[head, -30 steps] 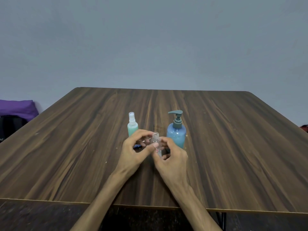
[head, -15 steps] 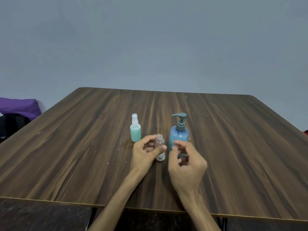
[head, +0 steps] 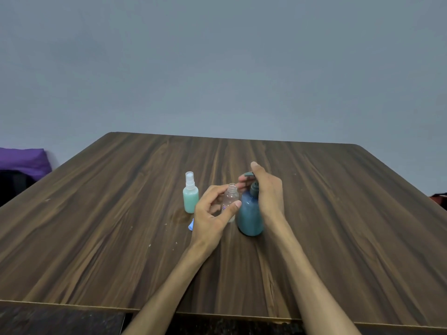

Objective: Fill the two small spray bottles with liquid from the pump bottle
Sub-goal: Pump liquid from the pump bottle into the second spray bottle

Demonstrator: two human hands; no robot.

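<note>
A small clear spray bottle point(head: 231, 195) with no cap stands upright on the wooden table point(head: 96, 238); my left hand point(head: 210, 218) holds it between thumb and fingers. Right beside it stands the blue pump bottle point(head: 249, 216). My right hand point(head: 269, 192) is wrapped over its dark pump head, thumb under the nozzle, which points toward the clear bottle's mouth. A second small spray bottle point(head: 191, 197), filled with green liquid and wearing its white sprayer top, stands to the left, apart from both hands.
A small blue piece point(head: 191, 225) lies on the table just left of my left wrist, partly hidden. A purple cloth over something dark point(head: 23, 163) sits beyond the table's left edge. A grey wall rises behind.
My right hand has let go of the clear bottle's top, risen to the right and closed over the pump head. My left hand keeps holding the clear bottle beside the pump bottle.
</note>
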